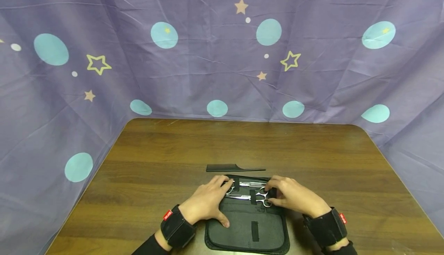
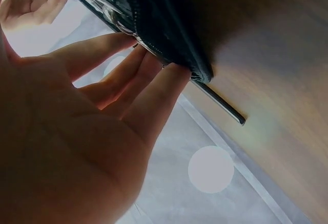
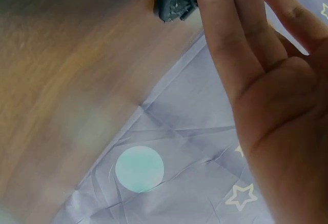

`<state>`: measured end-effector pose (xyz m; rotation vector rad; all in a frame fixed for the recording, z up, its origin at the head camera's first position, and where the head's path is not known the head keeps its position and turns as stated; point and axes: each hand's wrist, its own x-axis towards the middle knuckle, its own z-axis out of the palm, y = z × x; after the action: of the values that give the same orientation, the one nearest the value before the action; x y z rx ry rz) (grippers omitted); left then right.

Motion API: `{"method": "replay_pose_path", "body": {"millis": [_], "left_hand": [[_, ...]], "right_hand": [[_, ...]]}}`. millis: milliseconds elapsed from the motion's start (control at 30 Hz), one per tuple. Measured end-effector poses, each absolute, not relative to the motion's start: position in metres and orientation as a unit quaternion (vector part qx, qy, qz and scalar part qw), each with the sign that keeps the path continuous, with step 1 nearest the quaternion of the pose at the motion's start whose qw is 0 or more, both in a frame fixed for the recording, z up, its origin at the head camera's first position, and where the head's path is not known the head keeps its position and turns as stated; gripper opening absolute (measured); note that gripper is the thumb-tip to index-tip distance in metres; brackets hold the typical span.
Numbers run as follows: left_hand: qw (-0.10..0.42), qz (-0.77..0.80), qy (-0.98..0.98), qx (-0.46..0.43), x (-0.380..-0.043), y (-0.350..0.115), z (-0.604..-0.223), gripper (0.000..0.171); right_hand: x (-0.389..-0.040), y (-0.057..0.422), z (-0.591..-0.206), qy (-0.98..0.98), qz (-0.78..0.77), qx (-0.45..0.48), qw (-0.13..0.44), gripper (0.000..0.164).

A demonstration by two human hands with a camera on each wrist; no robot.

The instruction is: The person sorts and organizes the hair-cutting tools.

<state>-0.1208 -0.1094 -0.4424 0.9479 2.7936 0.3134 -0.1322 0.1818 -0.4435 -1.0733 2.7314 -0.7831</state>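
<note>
A black zip case [image 1: 249, 243] lies unfolded on the table, with two pairs of silver scissors under elastic loops in its far half. The upper scissors [image 1: 253, 184] point right; the lower scissors [image 1: 239, 197] point left, finger rings at the right. My left hand [image 1: 206, 201] rests on the case's left side, fingertips at the upper scissors' rings and thumb stretched out over the case. In the left wrist view its fingers touch the case edge [image 2: 174, 24]. My right hand [image 1: 295, 195] holds the lower scissors' rings between fingertips and thumb.
A black tail comb [image 1: 222, 167] lies just beyond the case, its thin tail pointing right. An empty elastic loop [image 1: 254, 231] crosses the case's near half. The wooden table [image 1: 156, 151] meets a purple patterned curtain [image 1: 215, 74] at the back and sides.
</note>
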Motion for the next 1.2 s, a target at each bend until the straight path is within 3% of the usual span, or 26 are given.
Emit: {"method": "replay_pose_path", "body": {"millis": [233, 733, 967, 1200], "left_hand": [[0.081, 0.111, 0.937, 0.321, -0.123, -0.108, -0.441, 0.119], [0.085, 0.093, 0.935, 0.332, -0.122, -0.109, -0.442, 0.118], [0.084, 0.111, 0.930, 0.341, -0.129, -0.111, -0.437, 0.104], [0.031, 0.134, 0.934, 0.330, -0.144, -0.107, -0.431, 0.084]], "right_hand": [[-0.133, 0.183, -0.441, 0.897, -0.261, -0.349, 0.069, 0.039], [-0.130, 0.184, -0.448, 0.892, -0.240, -0.382, 0.037, 0.029], [-0.130, 0.185, -0.452, 0.892, -0.236, -0.386, 0.020, 0.026], [-0.134, 0.184, -0.451, 0.893, -0.239, -0.380, 0.032, 0.024]]}}
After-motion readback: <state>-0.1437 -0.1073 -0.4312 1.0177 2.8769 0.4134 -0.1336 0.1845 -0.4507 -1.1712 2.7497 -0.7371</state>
